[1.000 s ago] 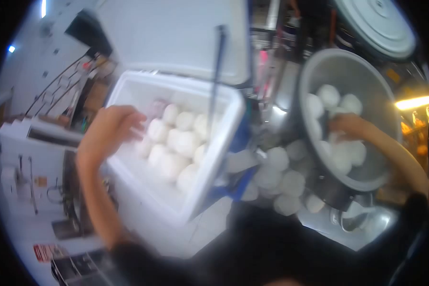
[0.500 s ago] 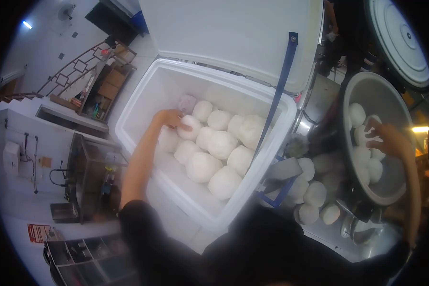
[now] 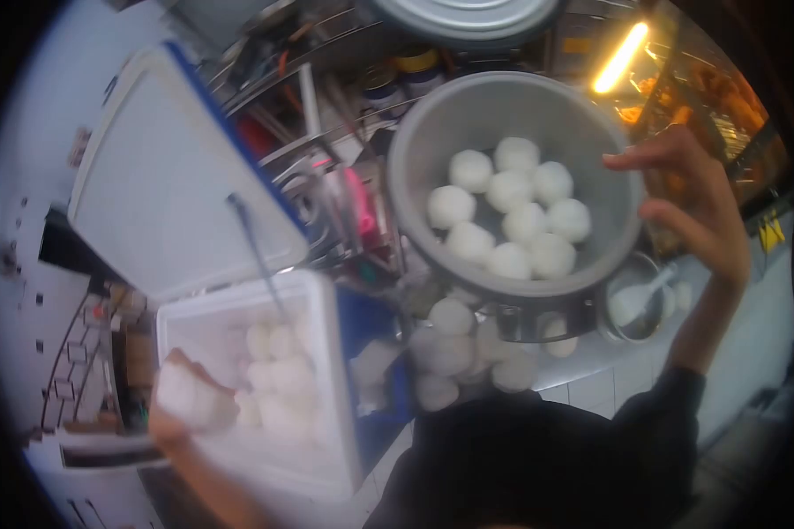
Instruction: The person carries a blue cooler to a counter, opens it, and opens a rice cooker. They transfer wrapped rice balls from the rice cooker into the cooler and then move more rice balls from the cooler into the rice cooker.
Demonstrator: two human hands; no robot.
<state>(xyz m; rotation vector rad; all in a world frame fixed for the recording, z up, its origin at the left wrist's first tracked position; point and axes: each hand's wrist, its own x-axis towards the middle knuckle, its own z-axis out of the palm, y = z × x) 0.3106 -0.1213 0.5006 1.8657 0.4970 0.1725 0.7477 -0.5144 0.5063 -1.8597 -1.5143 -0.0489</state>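
A white round ball, blurred by motion, is in my left hand point(image 3: 181, 397), over the left side of the open white cooler point(image 3: 326, 379). Inside the cooler lie several more white balls point(image 3: 282, 375), some stacked against each other. My right hand point(image 3: 670, 189) is raised at the right rim of the large grey pot point(image 3: 406, 150), fingers and thumb apart, with nothing between them. Several smooth white balls point(image 3: 510, 190) rest on the bottom of that pot.
Several bagged or loose white balls point(image 3: 450, 348) sit between cooler and pot. A small metal bowl point(image 3: 631, 304) with a white utensil stands lower right of the pot. The cooler's lid point(image 3: 185, 176) stands raised. Behind the pot is a round metal lid point(image 3: 468, 13).
The view has swung right toward the pot. My left hand has lifted a white ball from the cooler's contents. My right hand has left the balls in the pot and opened beside its rim.
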